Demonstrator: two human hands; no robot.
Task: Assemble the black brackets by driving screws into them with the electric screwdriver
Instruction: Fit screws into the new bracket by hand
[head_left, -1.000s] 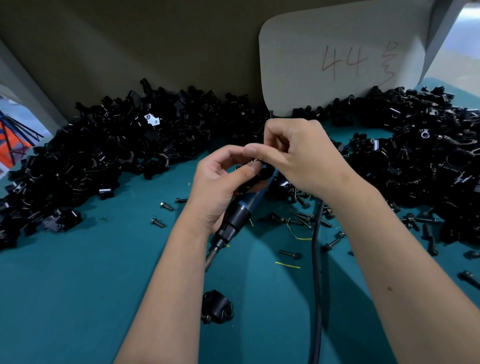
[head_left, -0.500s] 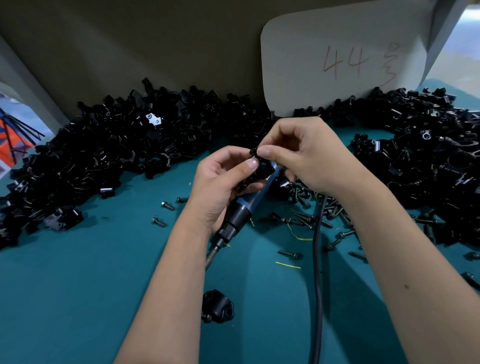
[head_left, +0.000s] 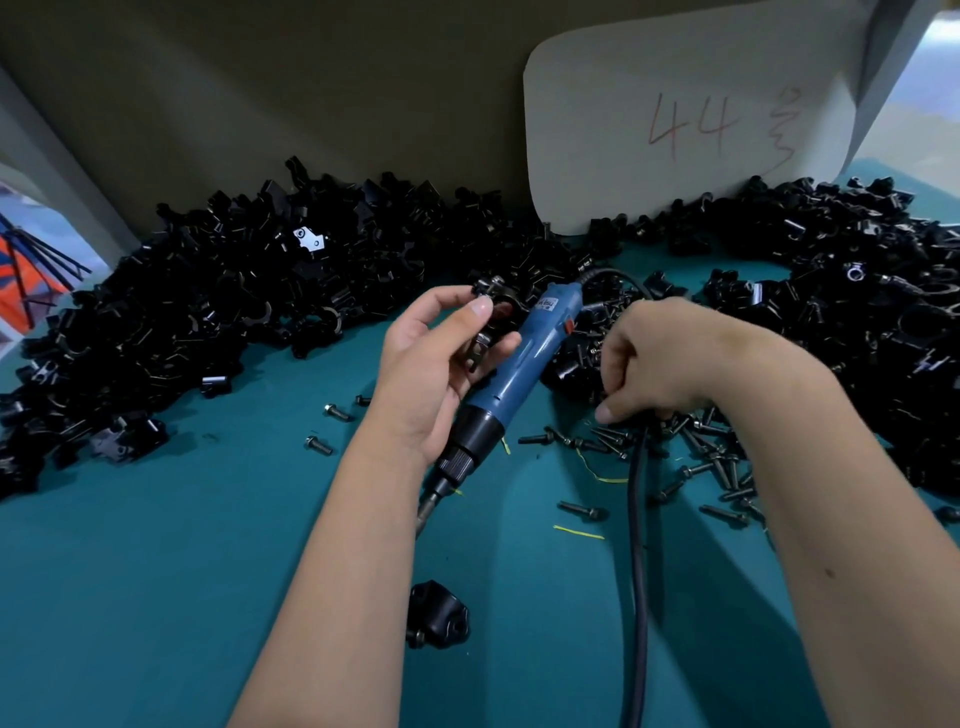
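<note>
My left hand (head_left: 431, 364) holds a black bracket (head_left: 493, 317) between thumb and fingers, raised above the teal table (head_left: 156, 597). The blue electric screwdriver (head_left: 524, 358) lies slantwise under that hand, its bit pointing down-left toward me. Whether the hand also grips it is hidden. My right hand (head_left: 649, 364) is lowered to the right of the screwdriver, fingers curled down into the loose black screws (head_left: 717, 467). Its fingertips are hidden among them.
Large heaps of black brackets lie at the left (head_left: 208, 312) and right (head_left: 857, 338). One bracket with a screw (head_left: 439, 616) sits near me. The screwdriver's black cable (head_left: 636, 571) runs toward me. A white card (head_left: 675, 119) leans on the back wall.
My right hand has left the bracket and dropped right and down onto the screws. The left hand still holds the bracket, now uncovered; the screwdriver has not moved.
</note>
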